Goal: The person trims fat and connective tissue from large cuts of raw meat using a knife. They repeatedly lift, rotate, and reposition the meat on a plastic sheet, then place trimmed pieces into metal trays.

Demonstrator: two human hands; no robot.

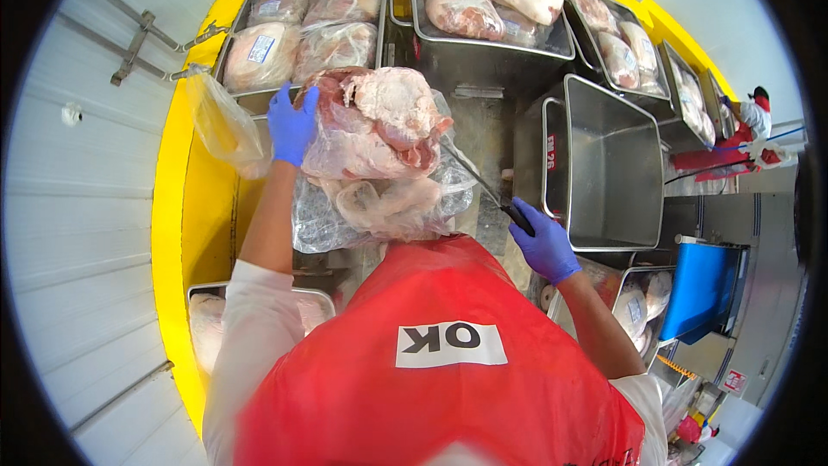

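Observation:
A large raw piece of meat (362,147), pink with a pale fat cap, lies in front of me on crumpled clear plastic (336,216). My left hand (291,129), in a blue glove, grips the meat's left edge. My right hand (543,242), also blue-gloved, is closed round the black handle of a long knife (496,196); the blade reaches up-left to the meat's right edge, where its tip is hard to make out. An empty-looking clear bag (226,125) hangs to the left of the meat.
Steel bins (466,56) of bagged meat line the yellow ledge (170,276) ahead, with more behind my arms. An empty steel bin (617,173) stands right. A blue panel (699,285) is lower right. Other people (755,121) work far right.

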